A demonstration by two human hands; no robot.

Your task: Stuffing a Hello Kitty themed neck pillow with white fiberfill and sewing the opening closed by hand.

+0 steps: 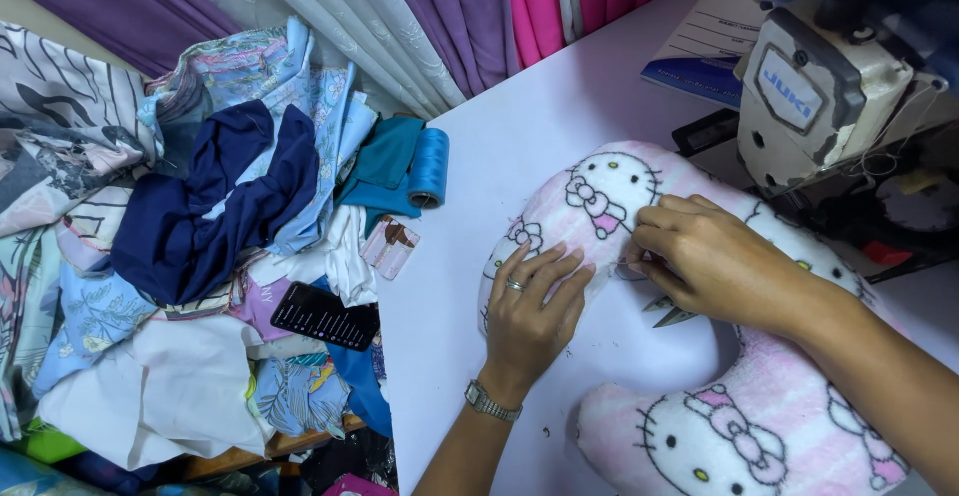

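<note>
Pink neck pillow (699,396) lies flattened under the left hand (529,306), right hand (714,261) fingers pinching its edge; bare tabletop (519,126) opens toward 11 o'clock.

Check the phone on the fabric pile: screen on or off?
On. The phone lies face up on the fabric pile, with rows of light text on its dark screen.

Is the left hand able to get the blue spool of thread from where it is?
Probably yes: the left hand rests on the pink cat-print neck pillow, and only bare white table lies before the blue thread spool.
</note>
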